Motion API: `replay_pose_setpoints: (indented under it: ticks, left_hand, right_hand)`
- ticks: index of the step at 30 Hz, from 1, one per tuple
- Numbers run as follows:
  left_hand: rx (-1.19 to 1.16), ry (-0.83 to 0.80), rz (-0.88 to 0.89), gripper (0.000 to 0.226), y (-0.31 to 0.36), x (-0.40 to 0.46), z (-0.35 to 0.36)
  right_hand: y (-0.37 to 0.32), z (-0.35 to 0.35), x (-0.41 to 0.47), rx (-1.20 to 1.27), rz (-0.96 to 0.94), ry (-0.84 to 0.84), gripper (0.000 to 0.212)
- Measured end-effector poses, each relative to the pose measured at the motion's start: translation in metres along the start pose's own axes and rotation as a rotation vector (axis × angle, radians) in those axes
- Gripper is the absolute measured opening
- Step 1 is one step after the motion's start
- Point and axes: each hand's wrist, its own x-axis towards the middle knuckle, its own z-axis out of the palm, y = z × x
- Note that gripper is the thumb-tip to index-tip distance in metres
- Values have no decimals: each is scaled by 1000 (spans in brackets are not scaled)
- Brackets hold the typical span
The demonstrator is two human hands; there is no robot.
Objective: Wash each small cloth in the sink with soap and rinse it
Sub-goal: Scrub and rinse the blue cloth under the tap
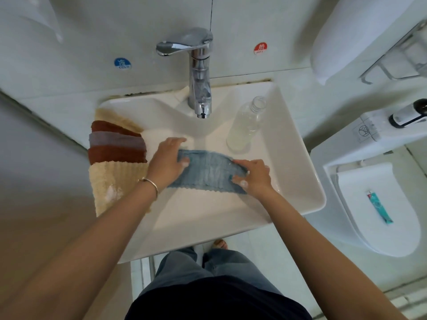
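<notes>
A wet blue cloth [208,173] is stretched flat over the white sink [298,158] basin. My left hand [167,161] grips its left end, thumb on top. My right hand [253,177] pinches its right end, with soap foam on the fingers. The chrome tap [199,72] stands above the basin, its spout just beyond the cloth; I cannot tell whether water runs. A clear plastic bottle [246,125] with no cap stands on the sink's right slope. Several more cloths [117,148], beige, brown and grey, lie stacked on the sink's left rim.
A white toilet [379,211] is at the right with a teal tube [380,207] on its lid. Cold and hot stickers mark the wall beside the tap. A white dispenser [346,33] hangs at the upper right. My legs stand under the sink's front edge.
</notes>
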Motion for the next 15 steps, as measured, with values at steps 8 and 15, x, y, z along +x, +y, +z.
replay_pose_setpoints:
  ticks: [8,15]
  left_hand:
    - [411,-250,45,88,-25,-15,48]
    - [490,-268,23,92,-26,-14,44]
  right_hand:
    - [9,2,-1,-375,99,-99,79]
    - [-6,-4,-3,-434,129,-87,84]
